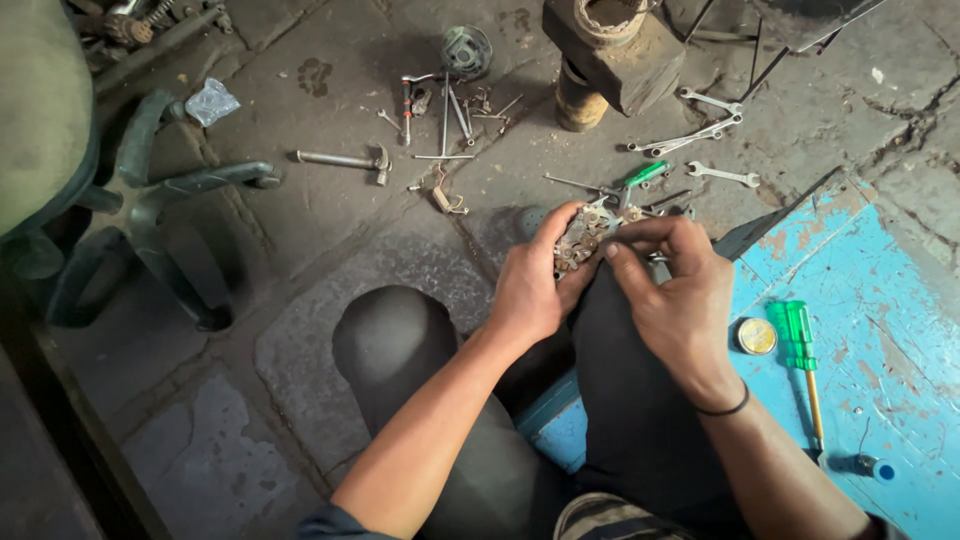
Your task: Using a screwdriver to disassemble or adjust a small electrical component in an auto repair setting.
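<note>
My knees, in dark cloth, sat lowest. Above them my left hand (527,290) cradled a rusty, knobbly metal part (578,240), fingers curled around it; my right hand (675,290) pinched its top edge. Spanners (690,135) lay on the cracked stone floor (300,230).

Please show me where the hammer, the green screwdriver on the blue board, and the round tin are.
hammer (345,160), head view, on its handle
green screwdriver (797,333), head view, on its handle
round tin (756,336), head view, on its lid
</note>
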